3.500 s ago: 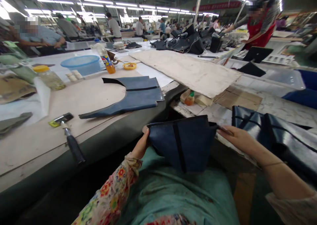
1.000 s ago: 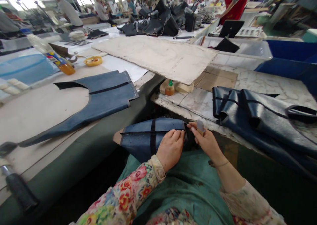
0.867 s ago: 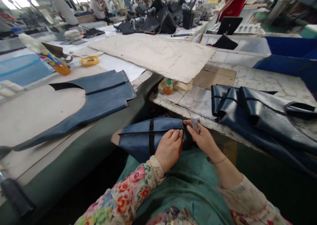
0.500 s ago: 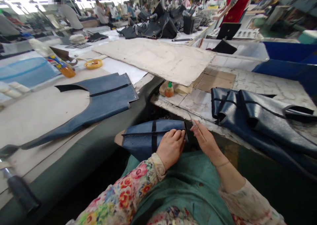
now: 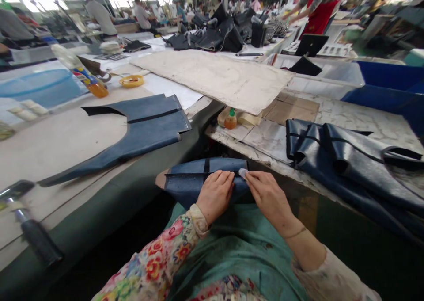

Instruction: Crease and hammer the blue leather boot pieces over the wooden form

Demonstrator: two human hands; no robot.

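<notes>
A blue leather piece (image 5: 188, 166) with black bands lies over a narrow tan-ended support in front of my lap. My left hand (image 5: 216, 196) rests on it, fingers together and curled over its dark lengthwise seam, gripping it. At the right end of the same seam, my right hand (image 5: 269, 199) pinches a small pale, rounded tool (image 5: 243, 173). That tool touches the leather; its exact kind is unclear. Another blue leather piece (image 5: 149, 117) with a curved cut-out lies flat on the left table. A hammer (image 5: 36, 232) with a dark handle is at the lower left.
Folded blue leather pieces (image 5: 354, 148) are heaped on the right table. A small green-capped bottle (image 5: 231, 120) stands by the gap between tables. Beyond are a pale board (image 5: 215, 75), a yellow tape roll (image 5: 131, 81), an orange-filled bottle (image 5: 88, 78) and a white bin (image 5: 341, 73). People work farther back.
My right hand has moved left and down onto the leather, bringing the pale tool to the seam. My left hand has slid slightly left along the piece. The view has shifted a little.
</notes>
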